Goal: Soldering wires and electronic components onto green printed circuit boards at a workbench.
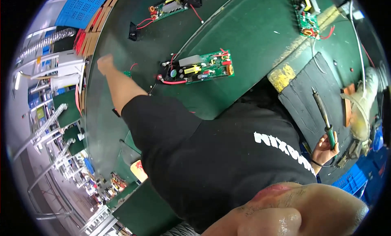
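My right hand is closed around the green handle of a soldering iron, whose metal tip points away over a dark mat. Far out to the left, my left hand is at the outer side of the green bench; its fingers are hidden. Between my arms lies a green circuit board with grey, yellow and copper-coloured parts and red wires. A small green board with a red wire lies nearer my left forearm.
Other circuit boards lie at the far side, one board at the upper right. A pale fume hose stands beside the mat. Blue baskets are at the lower right and upper left. Cardboard dividers line the bench's left edge.
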`<state>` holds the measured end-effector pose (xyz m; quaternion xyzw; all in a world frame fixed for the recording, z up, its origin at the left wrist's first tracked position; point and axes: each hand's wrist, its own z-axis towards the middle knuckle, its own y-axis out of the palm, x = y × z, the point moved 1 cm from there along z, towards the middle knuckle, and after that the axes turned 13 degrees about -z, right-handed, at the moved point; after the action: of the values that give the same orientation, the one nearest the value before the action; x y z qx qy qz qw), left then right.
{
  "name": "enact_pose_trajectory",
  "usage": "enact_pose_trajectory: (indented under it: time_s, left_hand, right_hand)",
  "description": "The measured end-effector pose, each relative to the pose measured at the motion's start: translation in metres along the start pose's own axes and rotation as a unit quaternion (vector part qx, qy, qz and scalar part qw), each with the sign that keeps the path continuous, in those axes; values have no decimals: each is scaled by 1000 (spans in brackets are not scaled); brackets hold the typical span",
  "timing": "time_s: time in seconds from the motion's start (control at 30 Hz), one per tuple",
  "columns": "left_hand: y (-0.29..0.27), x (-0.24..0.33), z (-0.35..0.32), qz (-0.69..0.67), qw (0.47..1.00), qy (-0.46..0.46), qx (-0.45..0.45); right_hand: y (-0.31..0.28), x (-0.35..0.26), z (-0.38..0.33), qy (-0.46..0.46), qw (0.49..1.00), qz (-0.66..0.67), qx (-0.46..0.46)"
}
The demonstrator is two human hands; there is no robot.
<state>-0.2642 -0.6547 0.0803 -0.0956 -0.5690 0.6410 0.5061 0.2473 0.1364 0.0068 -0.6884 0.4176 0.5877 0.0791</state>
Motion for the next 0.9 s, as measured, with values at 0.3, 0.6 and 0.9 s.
enact_pose_trajectory:
  time_s: [0.3, 0.6, 0.9]
  left_hand:
    - [-72, -164, -22, -125, 966, -16, -224]
    - [-35, -152, -67, 71, 951, 226, -198]
    - [-133, -126, -53, -362, 906, -34, -214]
  right_hand:
    - [26, 0, 28, 27, 998, -54, -12]
    - [34, 1, 12, 4, 995, -100, 24]
    - [24, 13, 8, 59, 995, -72, 31]
